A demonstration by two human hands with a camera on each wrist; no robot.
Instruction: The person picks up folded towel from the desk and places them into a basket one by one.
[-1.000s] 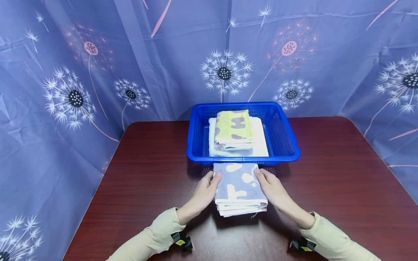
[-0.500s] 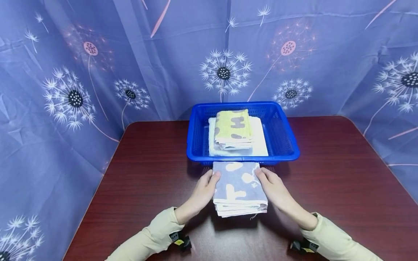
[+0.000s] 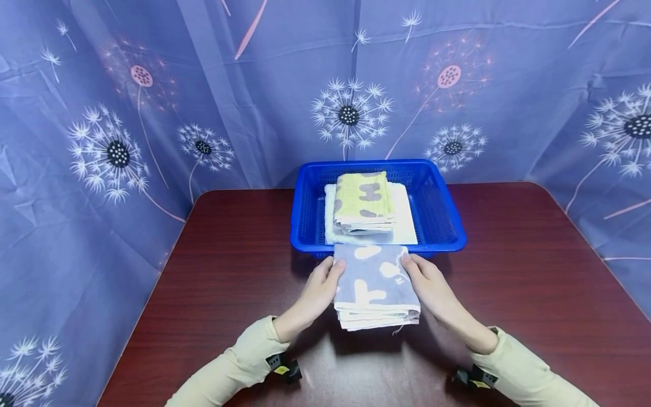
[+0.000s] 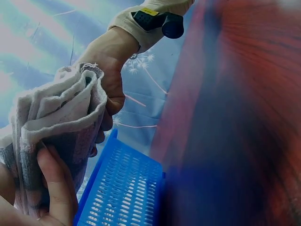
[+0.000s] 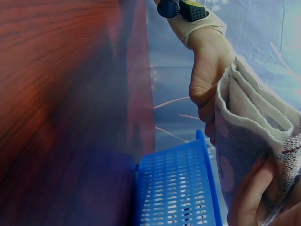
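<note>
Both hands hold a folded grey-blue towel with white shapes, just in front of the blue basket. My left hand grips its left edge and my right hand its right edge, each thumb on top. In the left wrist view, left-hand fingers press under the towel's folded layers. Right-hand fingers do the same in the right wrist view. The towel's far edge overlaps the basket's front rim in the head view. Inside the basket, a yellow-green folded towel tops a small stack.
White folded cloth lies beneath the yellow-green stack, towards the basket's left and middle. The basket stands at the back of a dark red wooden table. Behind hangs a blue curtain with dandelion prints. Each wrist wears a small black camera.
Both hands have raised the grey-blue towel slightly and shifted it forward, so its far edge now covers part of the basket's front rim. The basket and its contents stay put.
</note>
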